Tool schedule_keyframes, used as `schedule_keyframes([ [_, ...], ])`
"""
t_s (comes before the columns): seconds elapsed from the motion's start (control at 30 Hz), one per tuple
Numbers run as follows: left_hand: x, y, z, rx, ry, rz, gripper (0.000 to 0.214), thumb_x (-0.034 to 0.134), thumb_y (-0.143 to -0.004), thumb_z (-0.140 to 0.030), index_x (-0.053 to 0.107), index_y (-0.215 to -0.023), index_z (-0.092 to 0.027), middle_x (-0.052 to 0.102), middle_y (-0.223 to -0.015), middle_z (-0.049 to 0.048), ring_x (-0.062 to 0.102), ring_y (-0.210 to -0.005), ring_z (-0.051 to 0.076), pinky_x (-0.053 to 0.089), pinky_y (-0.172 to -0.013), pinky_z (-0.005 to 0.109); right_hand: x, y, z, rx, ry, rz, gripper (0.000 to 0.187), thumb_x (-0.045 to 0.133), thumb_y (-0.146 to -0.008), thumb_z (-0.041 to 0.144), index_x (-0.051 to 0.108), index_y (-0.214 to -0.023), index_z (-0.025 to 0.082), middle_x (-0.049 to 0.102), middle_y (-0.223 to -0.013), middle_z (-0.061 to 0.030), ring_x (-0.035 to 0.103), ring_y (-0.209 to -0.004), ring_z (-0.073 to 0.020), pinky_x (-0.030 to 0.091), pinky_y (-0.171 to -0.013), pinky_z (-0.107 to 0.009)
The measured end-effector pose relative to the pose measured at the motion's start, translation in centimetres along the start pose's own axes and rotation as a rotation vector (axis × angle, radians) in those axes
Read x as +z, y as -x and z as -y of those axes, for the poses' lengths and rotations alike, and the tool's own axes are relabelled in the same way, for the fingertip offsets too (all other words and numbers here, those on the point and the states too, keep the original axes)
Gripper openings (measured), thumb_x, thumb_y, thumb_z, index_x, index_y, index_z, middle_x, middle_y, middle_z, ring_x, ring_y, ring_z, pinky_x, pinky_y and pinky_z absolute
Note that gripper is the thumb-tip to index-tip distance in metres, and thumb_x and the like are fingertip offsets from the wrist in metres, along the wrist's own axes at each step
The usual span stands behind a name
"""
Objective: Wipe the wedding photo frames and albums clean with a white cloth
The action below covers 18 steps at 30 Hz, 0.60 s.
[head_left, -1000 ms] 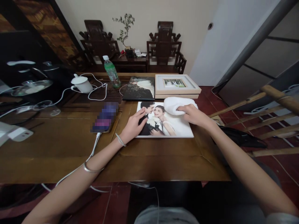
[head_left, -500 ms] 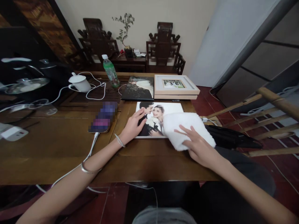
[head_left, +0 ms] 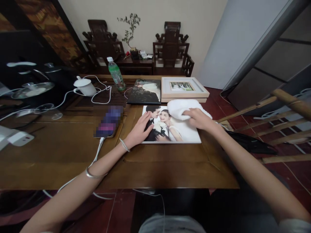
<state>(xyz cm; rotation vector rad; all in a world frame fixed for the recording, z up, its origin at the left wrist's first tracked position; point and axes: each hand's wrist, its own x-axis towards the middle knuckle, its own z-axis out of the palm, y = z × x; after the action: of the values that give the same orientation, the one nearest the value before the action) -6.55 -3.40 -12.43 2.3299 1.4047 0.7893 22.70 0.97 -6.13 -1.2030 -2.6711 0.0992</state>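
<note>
A photo panel (head_left: 175,133) showing a couple lies flat on the brown wooden table (head_left: 155,168). On its left edge rests my left hand (head_left: 140,129), fingers stretched out and holding nothing. My right hand (head_left: 199,120) grips a white fluffy towel (head_left: 187,106) over the panel's upper right part. The towel covers that corner and reaches past the panel's right side. Just behind the panel lie a dark photo panel (head_left: 145,92) and a light wooden picture frame (head_left: 186,87), the frame resting on another piece.
Left of the panel is a phone (head_left: 109,122) with a white cable. Farther back stand a green-labelled bottle (head_left: 116,74) and a white lidded cup (head_left: 85,86). A glass-lidded pot (head_left: 34,92) and a white charger (head_left: 20,138) are at far left. A wooden chair (head_left: 274,119) stands at right.
My right hand has moved the towel up and away from me, uncovering the panel's lower right part. My left hand stays in place on the panel.
</note>
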Motion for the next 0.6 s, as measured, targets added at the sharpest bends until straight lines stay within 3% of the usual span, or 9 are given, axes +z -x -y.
schedule_keyframes([
  [0.13, 0.0, 0.0, 0.0, -0.004, -0.005, -0.011, 0.056, 0.039, -0.094, -0.042, 0.035, -0.143, -0.014, 0.032, -0.152, 0.0136, 0.023, -0.143, 0.023, 0.021, -0.117, 0.044, -0.5, -2.1, -1.3, -0.004, -0.022, -0.026, 0.049, 0.037, -0.062, 0.003, 0.070, -0.097, 0.016, 0.072, -0.088, -0.0065, 0.062, -0.081, -0.0220, 0.044, -0.075, -0.029],
  [0.23, 0.0, 0.0, 0.0, -0.010, -0.015, -0.015, 0.056, 0.039, -0.094, -0.041, 0.036, -0.142, -0.012, 0.033, -0.152, 0.0147, 0.024, -0.143, 0.023, 0.021, -0.117, 0.043, -0.5, -1.3, -0.5, 0.018, -0.021, -0.029, 0.049, 0.037, -0.062, 0.003, 0.070, -0.097, 0.015, 0.072, -0.087, -0.0072, 0.062, -0.079, -0.0226, 0.045, -0.074, -0.030],
  [0.37, 0.2, 0.0, 0.0, -0.009, -0.017, -0.019, 0.056, 0.039, -0.094, -0.040, 0.036, -0.141, -0.010, 0.033, -0.151, 0.0162, 0.024, -0.143, 0.023, 0.020, -0.117, 0.043, 0.0, 3.0, 2.4, 0.019, 0.009, 0.024, 0.053, 0.039, -0.062, 0.001, 0.069, -0.102, 0.017, 0.070, -0.104, -0.0101, 0.064, -0.095, -0.0271, 0.048, -0.084, -0.039],
  [0.47, 0.3, 0.0, 0.1, -0.007, -0.019, -0.029, 0.055, 0.039, -0.094, -0.040, 0.036, -0.141, -0.012, 0.033, -0.152, 0.0156, 0.025, -0.143, 0.024, 0.021, -0.117, 0.044, 0.3, 7.4, 5.2, -0.029, -0.022, 0.020, 0.054, 0.039, -0.061, -0.003, 0.069, -0.100, 0.019, 0.060, -0.128, -0.0113, 0.053, -0.121, -0.0289, 0.038, -0.104, -0.051],
  [0.6, 0.4, 0.0, 0.2, -0.002, -0.022, -0.030, 0.055, 0.039, -0.094, -0.040, 0.035, -0.142, -0.014, 0.032, -0.152, 0.0142, 0.024, -0.143, 0.023, 0.021, -0.117, 0.045, -0.2, 11.1, 8.0, -0.096, -0.074, 0.077, 0.049, 0.040, -0.061, -0.003, 0.069, -0.091, 0.023, 0.057, -0.134, -0.0069, 0.043, -0.131, -0.0276, 0.031, -0.110, -0.055],
])
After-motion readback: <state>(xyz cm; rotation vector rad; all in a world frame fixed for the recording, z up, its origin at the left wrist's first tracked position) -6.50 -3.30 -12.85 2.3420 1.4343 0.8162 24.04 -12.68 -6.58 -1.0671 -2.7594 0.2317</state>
